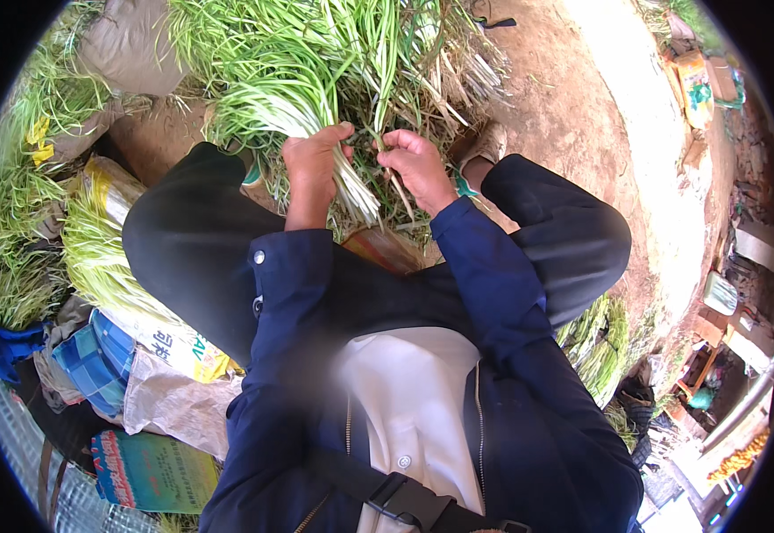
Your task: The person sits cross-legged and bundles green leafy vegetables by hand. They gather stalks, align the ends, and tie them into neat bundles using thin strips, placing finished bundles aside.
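Observation:
My left hand (318, 156) is closed around a bundle of long green shoots with white stems (287, 110), its stem ends pointing down toward my lap. Just right of it, my right hand (413, 163) pinches a single green shoot (383, 126) between thumb and fingers; a pale brownish strip (400, 193) hangs below those fingers. Beyond both hands lies a large heap of loose green shoots (360, 40), with dry, straw-like stems (473, 73) on its right side. Which plant the shoots are, I cannot tell for certain.
My bent knees frame the work spot. At left lie more green shoots (100, 246), printed sacks (167, 340) and a blue checked cloth (97, 360). Bare earth (546, 86) stretches to the right, with another green pile (596, 346) beside my right knee and bags (694, 86) farther off.

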Demonstrator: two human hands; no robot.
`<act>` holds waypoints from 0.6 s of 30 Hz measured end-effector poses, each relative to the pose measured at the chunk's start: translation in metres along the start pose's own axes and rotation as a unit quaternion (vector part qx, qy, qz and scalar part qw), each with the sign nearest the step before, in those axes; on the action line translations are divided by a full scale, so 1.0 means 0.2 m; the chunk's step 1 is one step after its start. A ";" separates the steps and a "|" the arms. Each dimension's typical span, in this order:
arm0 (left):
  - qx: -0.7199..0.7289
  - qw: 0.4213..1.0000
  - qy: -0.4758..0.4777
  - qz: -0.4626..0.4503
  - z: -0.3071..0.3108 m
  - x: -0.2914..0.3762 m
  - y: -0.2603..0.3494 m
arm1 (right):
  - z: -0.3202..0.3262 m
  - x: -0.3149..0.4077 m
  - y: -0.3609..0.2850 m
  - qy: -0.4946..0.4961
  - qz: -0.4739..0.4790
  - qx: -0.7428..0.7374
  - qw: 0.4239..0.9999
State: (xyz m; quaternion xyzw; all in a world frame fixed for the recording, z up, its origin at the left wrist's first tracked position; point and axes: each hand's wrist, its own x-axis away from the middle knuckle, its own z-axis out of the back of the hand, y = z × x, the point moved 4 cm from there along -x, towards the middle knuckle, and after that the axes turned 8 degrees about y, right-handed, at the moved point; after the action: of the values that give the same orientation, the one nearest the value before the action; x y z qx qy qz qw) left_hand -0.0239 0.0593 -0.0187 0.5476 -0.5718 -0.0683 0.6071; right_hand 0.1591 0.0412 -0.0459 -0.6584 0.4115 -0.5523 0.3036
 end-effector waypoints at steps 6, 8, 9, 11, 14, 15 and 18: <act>-0.065 0.997 -0.026 -0.044 -0.03 0.02 -0.02 | -0.06 0.12 -0.01 0.015 0.075 0.111 0.991; -0.085 0.994 -0.039 -0.050 -0.04 0.02 -0.03 | -0.05 0.13 0.00 0.014 0.091 0.167 0.982; -0.103 0.993 -0.042 -0.049 -0.04 0.03 -0.04 | -0.05 0.13 0.00 0.017 0.112 0.200 0.973; -0.134 0.988 -0.056 -0.050 -0.05 0.02 -0.05 | -0.05 0.14 0.00 0.025 0.147 0.261 0.954; -0.149 0.984 -0.059 -0.080 -0.06 0.02 -0.06 | -0.07 0.15 -0.02 0.016 0.218 0.312 0.925; -0.146 0.983 -0.065 -0.088 -0.06 0.01 -0.07 | -0.07 0.15 -0.03 0.009 0.217 0.333 0.918; -0.221 0.969 -0.036 -0.102 -0.05 -0.01 -0.08 | -0.05 0.13 -0.04 -0.051 0.114 0.250 0.960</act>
State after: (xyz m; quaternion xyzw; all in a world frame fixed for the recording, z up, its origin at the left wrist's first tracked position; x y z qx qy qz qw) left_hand -0.0090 0.0606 -0.0301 0.4527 -0.5047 -0.2742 0.6820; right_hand 0.1534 0.0234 -0.0244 -0.5369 0.3167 -0.5652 0.5403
